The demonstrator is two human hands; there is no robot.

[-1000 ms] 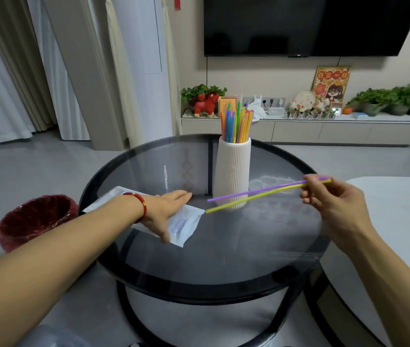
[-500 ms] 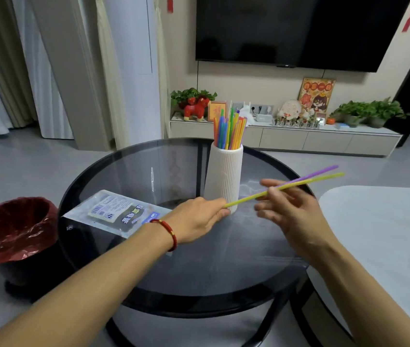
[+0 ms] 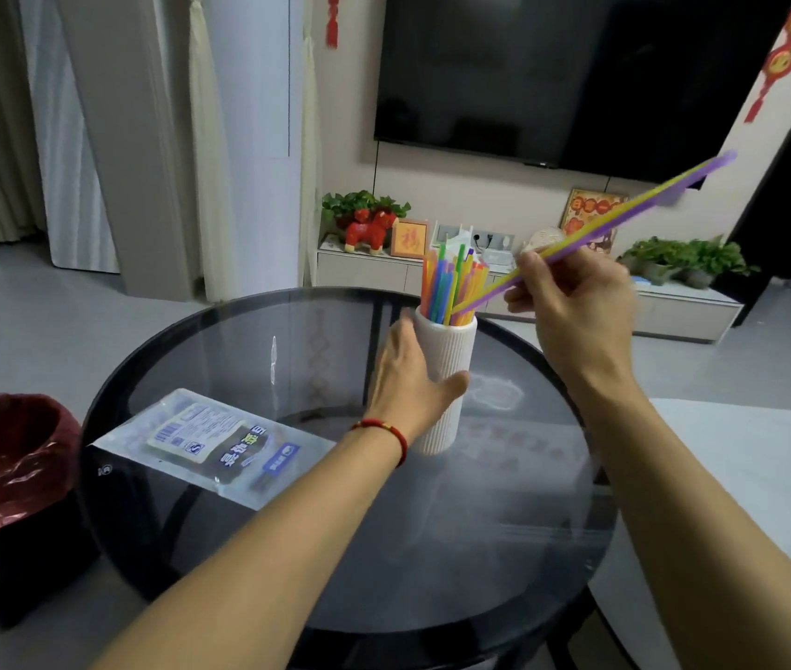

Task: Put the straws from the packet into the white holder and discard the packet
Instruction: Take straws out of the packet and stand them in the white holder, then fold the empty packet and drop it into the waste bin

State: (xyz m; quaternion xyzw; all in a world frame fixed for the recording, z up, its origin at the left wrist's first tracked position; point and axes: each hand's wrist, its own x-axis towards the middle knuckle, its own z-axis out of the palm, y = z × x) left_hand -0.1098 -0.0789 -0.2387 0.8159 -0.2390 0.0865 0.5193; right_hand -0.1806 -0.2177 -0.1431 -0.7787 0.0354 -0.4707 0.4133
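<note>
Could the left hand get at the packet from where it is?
Probably yes: the left hand grips the white holder, and the packet lies flat beside that forearm with nothing between them.

Two hands are in view, the left hand (image 3: 410, 379) and the right hand (image 3: 577, 302), with two loose straws (image 3: 625, 215), one white holder (image 3: 446, 379) of many bunched straws (image 3: 451, 287), one packet (image 3: 219, 444), one bin (image 3: 2, 461) and one round glass table (image 3: 384, 573).
</note>
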